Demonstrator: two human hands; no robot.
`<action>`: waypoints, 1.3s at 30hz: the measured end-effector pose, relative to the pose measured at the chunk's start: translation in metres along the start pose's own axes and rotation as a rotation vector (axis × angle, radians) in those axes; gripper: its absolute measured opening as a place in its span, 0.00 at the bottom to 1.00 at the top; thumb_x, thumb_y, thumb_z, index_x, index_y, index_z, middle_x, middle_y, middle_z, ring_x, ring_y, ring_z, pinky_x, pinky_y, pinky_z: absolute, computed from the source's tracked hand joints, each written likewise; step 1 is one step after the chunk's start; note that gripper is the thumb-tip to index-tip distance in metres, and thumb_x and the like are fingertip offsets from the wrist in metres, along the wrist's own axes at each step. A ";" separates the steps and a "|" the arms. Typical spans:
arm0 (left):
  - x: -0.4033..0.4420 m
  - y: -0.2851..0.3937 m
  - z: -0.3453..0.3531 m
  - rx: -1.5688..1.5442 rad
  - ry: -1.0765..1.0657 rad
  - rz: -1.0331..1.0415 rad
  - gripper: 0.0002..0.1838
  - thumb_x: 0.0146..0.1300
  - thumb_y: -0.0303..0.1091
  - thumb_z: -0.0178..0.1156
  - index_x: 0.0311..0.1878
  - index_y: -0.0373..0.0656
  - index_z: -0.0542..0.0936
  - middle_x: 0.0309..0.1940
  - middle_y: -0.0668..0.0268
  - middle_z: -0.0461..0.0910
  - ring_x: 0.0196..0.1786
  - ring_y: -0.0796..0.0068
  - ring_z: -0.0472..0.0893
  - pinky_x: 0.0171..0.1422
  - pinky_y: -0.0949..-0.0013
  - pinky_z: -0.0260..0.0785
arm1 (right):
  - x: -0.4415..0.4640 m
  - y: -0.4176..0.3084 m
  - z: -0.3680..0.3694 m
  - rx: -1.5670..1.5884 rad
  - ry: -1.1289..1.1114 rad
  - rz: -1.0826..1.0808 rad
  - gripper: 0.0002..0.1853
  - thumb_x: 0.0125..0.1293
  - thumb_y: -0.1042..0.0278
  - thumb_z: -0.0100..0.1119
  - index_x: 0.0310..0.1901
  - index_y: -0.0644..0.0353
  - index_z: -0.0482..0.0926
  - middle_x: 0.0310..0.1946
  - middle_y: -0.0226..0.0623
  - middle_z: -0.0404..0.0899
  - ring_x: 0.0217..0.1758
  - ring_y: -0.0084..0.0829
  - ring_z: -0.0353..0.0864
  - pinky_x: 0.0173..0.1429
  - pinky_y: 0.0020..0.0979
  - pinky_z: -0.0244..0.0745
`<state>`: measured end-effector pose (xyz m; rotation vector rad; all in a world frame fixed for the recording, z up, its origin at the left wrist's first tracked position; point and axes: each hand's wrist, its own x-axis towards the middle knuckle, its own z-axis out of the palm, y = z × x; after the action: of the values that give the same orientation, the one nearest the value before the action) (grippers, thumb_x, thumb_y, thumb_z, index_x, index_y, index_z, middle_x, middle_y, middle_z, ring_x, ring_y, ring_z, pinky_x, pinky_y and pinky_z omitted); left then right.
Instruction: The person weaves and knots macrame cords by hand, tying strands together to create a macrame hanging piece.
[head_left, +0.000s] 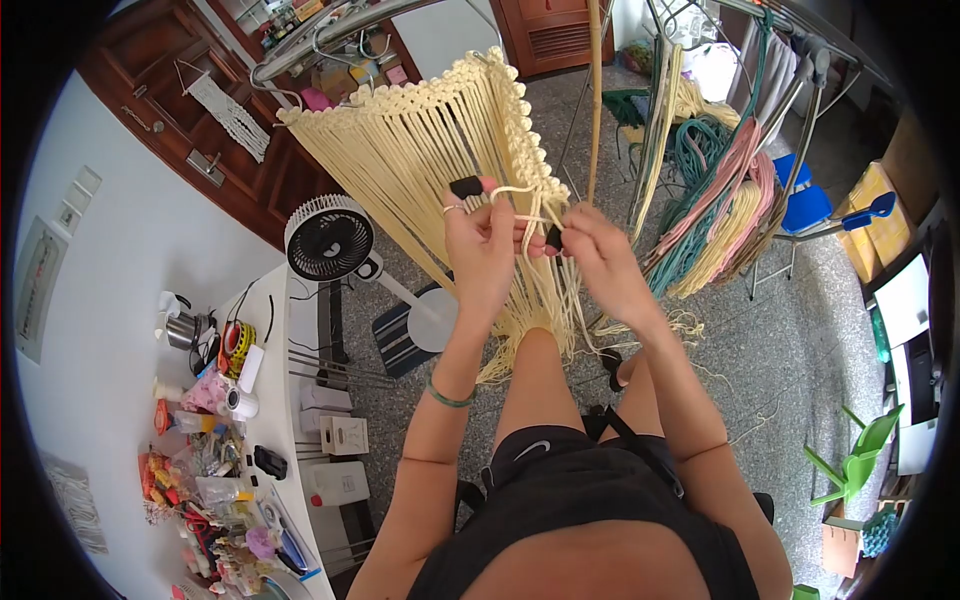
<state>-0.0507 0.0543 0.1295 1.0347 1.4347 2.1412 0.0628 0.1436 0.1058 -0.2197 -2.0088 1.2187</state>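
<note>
A cream macrame piece [420,120] hangs from a metal rack, with a knotted band along its top and down its right edge, and long loose cords below. At the lower end of the knotted edge, my left hand [482,235] pinches a cream cord [512,190] that loops over its fingers. Dark tape wraps one of its fingertips, and a ring and a green bangle show on that side. Close by on the right, my right hand [600,255] is closed on cords of the same piece, also with a dark-taped finger. Parts of the cords are hidden behind both hands.
A white fan [330,238] stands left of the cords. The white table [290,400] at left carries many small items. Coloured cord bundles [710,190] hang at right, near a blue stool [800,200] and a green chair [860,455]. A wooden pole [594,110] rises behind the hands.
</note>
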 end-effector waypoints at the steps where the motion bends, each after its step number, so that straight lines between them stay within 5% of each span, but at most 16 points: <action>1: -0.002 0.003 0.001 0.000 -0.001 0.002 0.11 0.66 0.28 0.46 0.48 0.40 0.59 0.23 0.58 0.75 0.19 0.75 0.77 0.21 0.76 0.71 | 0.001 -0.001 0.001 -0.001 0.001 -0.002 0.08 0.64 0.72 0.43 0.36 0.67 0.71 0.29 0.40 0.65 0.31 0.33 0.67 0.37 0.30 0.63; 5: -0.008 0.012 -0.001 0.075 -0.057 -0.111 0.06 0.65 0.26 0.46 0.43 0.39 0.63 0.19 0.61 0.74 0.13 0.78 0.73 0.15 0.78 0.65 | 0.005 -0.002 0.006 0.010 0.048 -0.014 0.06 0.62 0.74 0.51 0.34 0.68 0.74 0.27 0.39 0.66 0.31 0.33 0.68 0.36 0.30 0.63; 6: -0.010 0.009 -0.002 0.068 -0.097 -0.123 0.05 0.64 0.29 0.49 0.41 0.40 0.70 0.20 0.63 0.76 0.17 0.78 0.75 0.17 0.80 0.66 | 0.008 -0.001 0.006 0.004 0.076 -0.003 0.05 0.60 0.75 0.54 0.33 0.69 0.75 0.26 0.38 0.67 0.30 0.30 0.68 0.34 0.30 0.63; 11: -0.010 0.002 0.003 -0.004 -0.065 -0.261 0.08 0.62 0.28 0.53 0.43 0.37 0.74 0.23 0.62 0.78 0.21 0.78 0.78 0.24 0.78 0.72 | 0.014 0.011 0.006 0.336 0.083 0.204 0.06 0.59 0.74 0.59 0.29 0.68 0.79 0.24 0.28 0.77 0.25 0.16 0.71 0.32 0.18 0.68; 16: -0.011 -0.009 0.012 0.230 -0.056 -0.073 0.10 0.57 0.24 0.59 0.42 0.34 0.76 0.25 0.62 0.79 0.28 0.78 0.80 0.29 0.76 0.73 | 0.014 -0.002 -0.002 0.822 0.131 0.421 0.08 0.60 0.76 0.53 0.32 0.74 0.79 0.25 0.35 0.79 0.31 0.21 0.79 0.35 0.24 0.76; 19: -0.009 -0.018 0.014 0.597 -0.006 0.164 0.07 0.53 0.26 0.61 0.35 0.35 0.76 0.24 0.62 0.75 0.25 0.71 0.79 0.28 0.72 0.70 | 0.012 0.005 0.000 0.544 0.175 0.333 0.09 0.61 0.72 0.56 0.28 0.70 0.80 0.22 0.28 0.76 0.25 0.13 0.70 0.29 0.18 0.66; 20: -0.007 -0.024 0.012 0.904 0.008 0.386 0.07 0.52 0.25 0.62 0.34 0.36 0.76 0.24 0.63 0.73 0.22 0.73 0.77 0.25 0.72 0.69 | 0.012 0.006 0.000 0.427 0.160 0.253 0.10 0.61 0.71 0.57 0.26 0.69 0.79 0.21 0.26 0.75 0.22 0.12 0.64 0.26 0.17 0.60; 25: 0.009 -0.016 0.013 1.271 0.092 0.804 0.08 0.50 0.27 0.63 0.26 0.39 0.73 0.25 0.65 0.67 0.17 0.68 0.72 0.20 0.67 0.63 | 0.015 0.009 0.001 0.265 0.197 0.190 0.11 0.62 0.72 0.56 0.25 0.69 0.77 0.20 0.28 0.75 0.25 0.14 0.72 0.28 0.18 0.65; 27: 0.018 -0.005 0.000 1.327 0.186 0.983 0.09 0.52 0.29 0.64 0.26 0.40 0.72 0.25 0.65 0.68 0.16 0.68 0.72 0.17 0.68 0.61 | 0.017 0.008 0.000 0.339 0.193 0.181 0.11 0.62 0.72 0.56 0.25 0.69 0.77 0.20 0.29 0.76 0.26 0.15 0.75 0.29 0.18 0.67; 31: 0.037 0.026 -0.039 1.387 0.457 0.984 0.04 0.57 0.29 0.58 0.28 0.44 0.73 0.20 0.66 0.70 0.16 0.68 0.72 0.18 0.68 0.63 | 0.021 0.008 -0.001 0.365 0.162 0.182 0.09 0.63 0.72 0.54 0.30 0.69 0.77 0.24 0.34 0.79 0.28 0.18 0.78 0.31 0.20 0.70; 35: 0.050 0.086 -0.102 1.574 0.751 1.129 0.08 0.58 0.35 0.60 0.28 0.44 0.74 0.29 0.62 0.71 0.27 0.64 0.76 0.26 0.63 0.69 | 0.023 0.013 0.000 0.311 0.156 0.187 0.08 0.62 0.72 0.55 0.29 0.68 0.76 0.24 0.34 0.79 0.26 0.18 0.78 0.30 0.19 0.71; 39: 0.043 0.168 -0.186 1.852 1.099 1.040 0.05 0.60 0.30 0.55 0.38 0.49 0.79 0.34 0.63 0.71 0.29 0.65 0.76 0.29 0.65 0.70 | 0.025 0.021 0.000 0.272 0.194 0.189 0.08 0.61 0.72 0.55 0.29 0.69 0.75 0.23 0.34 0.79 0.24 0.16 0.75 0.29 0.19 0.71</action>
<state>-0.2002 -0.1067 0.2569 1.0045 4.5433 0.9736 0.0409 0.1675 0.1020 -0.3846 -1.6652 1.5124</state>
